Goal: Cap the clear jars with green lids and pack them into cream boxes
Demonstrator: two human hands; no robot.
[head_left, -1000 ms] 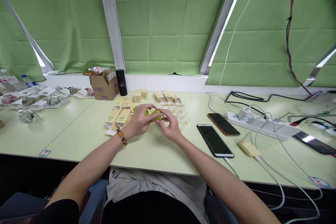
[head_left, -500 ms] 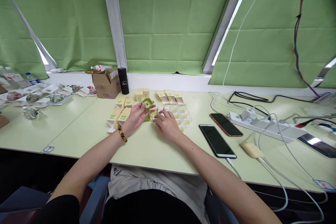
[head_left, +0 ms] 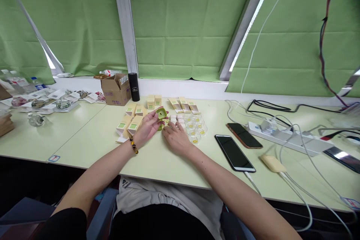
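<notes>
In the middle of the table, my left hand [head_left: 149, 126] grips a small green square case [head_left: 161, 113] by its edge, tilted so its hollow inside faces me. My right hand [head_left: 177, 138] rests low beside it, fingers bent down over small pale yellow pieces [head_left: 165, 122]. Its fingertips are partly hidden, so what they pinch cannot be made out. Part of another green item [head_left: 160, 128] shows beneath my left hand. Just beyond my right hand sit several pinkish-white small blocks [head_left: 173, 119] and clear round plastic containers [head_left: 194, 133] with yellow centres.
Cream cartons with green windows [head_left: 135, 124] lie left of my hands; more folded cartons [head_left: 184, 105] lie behind. A cardboard box [head_left: 116, 90] and black cylinder [head_left: 134, 87] stand at the back. Phones [head_left: 234, 153], a power strip [head_left: 287, 138] and cables occupy the right. Another hand [head_left: 6, 124] shows far left.
My right hand has drawn slightly left toward the pale yellow pieces, uncovering the pinkish-white blocks. My left hand still holds the green case. The other hand at far left has come further into view.
</notes>
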